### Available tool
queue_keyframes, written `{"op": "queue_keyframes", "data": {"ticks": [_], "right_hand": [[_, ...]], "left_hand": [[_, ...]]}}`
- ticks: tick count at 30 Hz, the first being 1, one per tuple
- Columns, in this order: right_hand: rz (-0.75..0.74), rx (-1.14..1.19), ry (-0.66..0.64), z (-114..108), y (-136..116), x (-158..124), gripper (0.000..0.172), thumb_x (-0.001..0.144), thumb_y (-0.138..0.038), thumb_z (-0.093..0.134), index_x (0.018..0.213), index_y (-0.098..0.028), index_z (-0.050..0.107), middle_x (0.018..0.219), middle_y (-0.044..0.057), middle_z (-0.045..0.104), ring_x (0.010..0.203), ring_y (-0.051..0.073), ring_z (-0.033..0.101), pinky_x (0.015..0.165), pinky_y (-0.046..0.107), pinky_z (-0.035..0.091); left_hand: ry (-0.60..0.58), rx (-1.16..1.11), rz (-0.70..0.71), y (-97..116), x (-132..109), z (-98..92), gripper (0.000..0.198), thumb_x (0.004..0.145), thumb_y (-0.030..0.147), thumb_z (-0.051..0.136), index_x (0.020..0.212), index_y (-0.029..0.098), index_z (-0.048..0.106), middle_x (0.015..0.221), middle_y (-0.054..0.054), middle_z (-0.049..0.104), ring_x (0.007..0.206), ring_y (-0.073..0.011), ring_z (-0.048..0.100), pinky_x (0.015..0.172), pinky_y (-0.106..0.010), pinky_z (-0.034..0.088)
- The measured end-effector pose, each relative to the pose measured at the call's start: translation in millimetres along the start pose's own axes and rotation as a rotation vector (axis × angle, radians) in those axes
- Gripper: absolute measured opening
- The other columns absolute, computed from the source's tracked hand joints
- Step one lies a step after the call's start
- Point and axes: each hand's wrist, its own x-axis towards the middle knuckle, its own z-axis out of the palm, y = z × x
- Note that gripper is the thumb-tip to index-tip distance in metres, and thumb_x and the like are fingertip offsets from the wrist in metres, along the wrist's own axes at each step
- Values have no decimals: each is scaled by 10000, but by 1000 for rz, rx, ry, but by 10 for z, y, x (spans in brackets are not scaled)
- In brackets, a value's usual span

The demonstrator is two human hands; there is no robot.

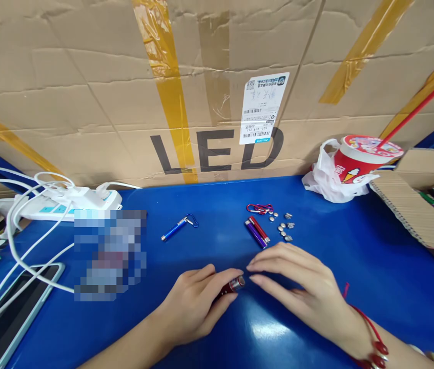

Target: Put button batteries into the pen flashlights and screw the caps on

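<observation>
Red tube (233,285) sits in left hand (197,301), over bench (212,220). Left grip closed around tube, silvery end poking out. Right hand (302,293) just beside tube's end, thumb and fingertips parted, nothing visible between. Beyond tube, to right: loose purple tube (254,233), loose red tube (260,229), silvery discs (283,234), clips (257,211). Beyond tube, to left: blue torch (173,229). Tube probably light, stiff, slippery; best pinched mid-length.

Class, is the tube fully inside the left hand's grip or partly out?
Partly out: the red tube shows its silver end past the left hand, which hides the rest.
</observation>
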Motion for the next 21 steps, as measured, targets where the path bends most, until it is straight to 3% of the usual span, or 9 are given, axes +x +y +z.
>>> {"op": "queue_keyframes", "data": {"ticks": [6,13,21], "right_hand": [[55,-316,64,-141,340,19,94,832,-210,572,902,-194,631,863,36,685,786,164,626,783,328,471],[182,-612,15,-284,681,23,174,864,-259,486,910,-184,636,892,45,680,788,196,628,702,326,482],[276,-714,-83,-317,793,-22,209,861,-265,462,897,-206,659,902,22,691,758,199,648,629,312,485]], "left_hand": [[9,-96,-7,6,-17,1,279,884,150,442,1163,141,429,851,-50,688,621,-148,556,531,-238,462],[22,-129,6,10,-10,3,276,848,113,472,1120,147,437,838,-36,682,608,-145,530,513,-236,435],[24,-142,-6,12,-6,-12,193,833,99,442,1017,153,452,730,-16,631,553,-125,499,483,-221,412]]}}
